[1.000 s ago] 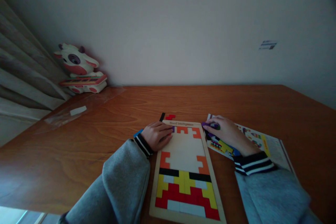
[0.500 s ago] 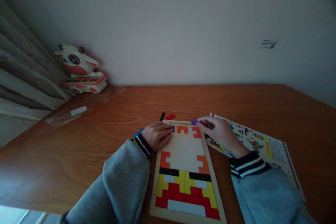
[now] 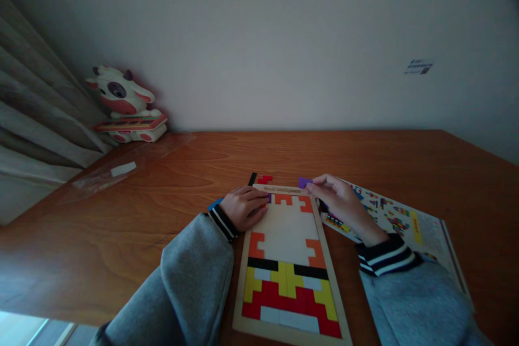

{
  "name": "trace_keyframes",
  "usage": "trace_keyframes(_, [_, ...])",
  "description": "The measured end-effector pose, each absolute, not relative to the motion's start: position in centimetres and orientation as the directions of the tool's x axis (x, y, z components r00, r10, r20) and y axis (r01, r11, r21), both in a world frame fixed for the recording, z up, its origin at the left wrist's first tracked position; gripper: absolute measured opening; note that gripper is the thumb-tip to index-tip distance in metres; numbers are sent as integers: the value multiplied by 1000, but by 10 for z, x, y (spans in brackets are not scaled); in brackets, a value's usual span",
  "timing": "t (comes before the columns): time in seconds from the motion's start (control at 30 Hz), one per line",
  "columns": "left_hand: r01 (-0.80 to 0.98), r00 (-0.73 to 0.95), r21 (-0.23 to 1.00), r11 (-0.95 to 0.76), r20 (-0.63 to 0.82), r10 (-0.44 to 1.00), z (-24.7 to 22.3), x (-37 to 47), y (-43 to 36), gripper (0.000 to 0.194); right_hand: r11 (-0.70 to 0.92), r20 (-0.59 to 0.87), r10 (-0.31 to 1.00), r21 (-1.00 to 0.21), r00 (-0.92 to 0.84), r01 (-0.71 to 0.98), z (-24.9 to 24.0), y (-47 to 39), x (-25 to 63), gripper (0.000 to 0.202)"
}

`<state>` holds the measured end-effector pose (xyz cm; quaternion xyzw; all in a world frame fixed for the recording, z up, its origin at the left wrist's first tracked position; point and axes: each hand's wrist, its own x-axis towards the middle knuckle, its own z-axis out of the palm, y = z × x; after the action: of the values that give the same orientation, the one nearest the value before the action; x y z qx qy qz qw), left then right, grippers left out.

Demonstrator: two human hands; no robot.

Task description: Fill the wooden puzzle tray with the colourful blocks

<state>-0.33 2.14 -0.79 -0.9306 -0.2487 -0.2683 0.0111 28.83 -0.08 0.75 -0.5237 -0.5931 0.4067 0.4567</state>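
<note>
A wooden puzzle board (image 3: 239, 303) lies lengthwise before me, with red, yellow, black, white and orange block pieces set in its frame. In its middle the pale base shows. My left hand (image 3: 245, 208) lies flat on the upper left of the board, fingers stretched out, partly covering a purple piece (image 3: 269, 198) in the corner. Pinched between thumb and fingers of my right hand (image 3: 338, 200) is another purple puzzle piece (image 3: 304, 182), held just over the board's top right edge. Orange pieces (image 3: 283, 199) line the top row.
Beyond the board lie a black piece (image 3: 252, 179) and a red piece (image 3: 265, 179). A blue piece (image 3: 215, 204) shows by my left wrist. A printed pattern sheet (image 3: 430, 230) lies at right. A cow toy (image 3: 130, 102) and clear plastic wrap (image 3: 93, 184) are at left.
My right hand has lifted slightly away from the board's top edge and turned the purple piece, so more of it shows. My left hand stays in place.
</note>
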Motion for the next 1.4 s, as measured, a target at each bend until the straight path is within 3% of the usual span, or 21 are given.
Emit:
trace_keyframes(0.13, [463, 730, 118, -878, 512, 453, -7, -3, 21, 26, 50, 50, 999, -998, 21, 30, 11, 0, 286, 33])
trace_keyframes(0.2, [462, 727, 118, -879, 518, 452, -8, -3, 22, 26, 57, 58, 998, -998, 20, 23, 12, 0, 286, 34])
trace_keyframes(0.47, [475, 722, 126, -871, 510, 468, -10, -4, 22, 28, 264, 200, 963, -839, -182, 476, 10, -6, 285, 37])
trace_keyframes(0.7, [469, 729, 133, -873, 501, 467, -6, -3, 21, 27, 316, 201, 947, -727, -251, 610, 13, -7, 282, 21])
trace_keyframes(0.87, [468, 732, 131, -874, 497, 466, -3, -1, 20, 27, 448, 249, 892, -596, -376, 666, 10, -7, 280, 22])
trace_keyframes(1.0, [461, 732, 124, -879, 506, 456, -2, -1, 20, 26, 471, 311, 882, -532, -354, 704, 2, -4, 282, 26])
trace_keyframes(1.13, [459, 735, 127, -880, 501, 456, -3, -2, 21, 26, 394, 308, 916, -559, -258, 729, -4, 0, 286, 39])
trace_keyframes(1.4, [465, 740, 122, -877, 490, 461, -4, -3, 21, 27, 262, 208, 965, -726, -159, 636, -9, 5, 289, 30])
